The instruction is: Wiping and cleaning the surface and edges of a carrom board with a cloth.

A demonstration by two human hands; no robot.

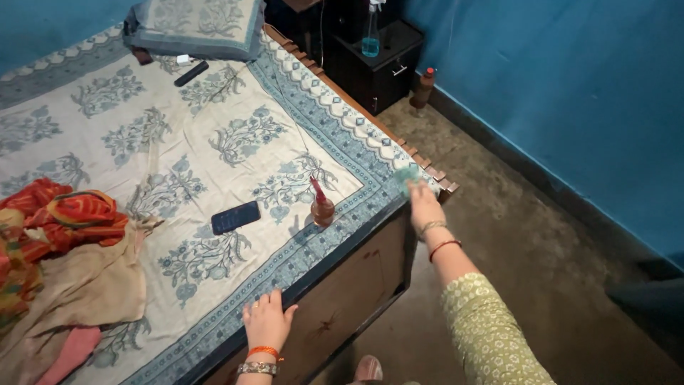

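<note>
Head view | right hand (pixel 425 204) outstretched, gripping cloth (pixel 407 176) (bed corner) | left hand (pixel 266 319) flat, empty, on bedsheet (pixel 214 142)

Two bare forearms and hands belong to the person wearing the camera. The left hand (pixel 267 321) has bare fingers with no rings showing. Its wrist carries two bands: an orange thread or bangle nearer the hand, and below it a silver metal bracelet with a patterned, link-like surface. The right hand (pixel 423 205) also wears two pieces at the wrist: a thin silver chain nearer the hand, and a slim red bangle farther up the forearm. The right arm is covered from about mid-forearm upward by a loose pale green sleeve, printed all over with small, light, dotted motifs.
</note>
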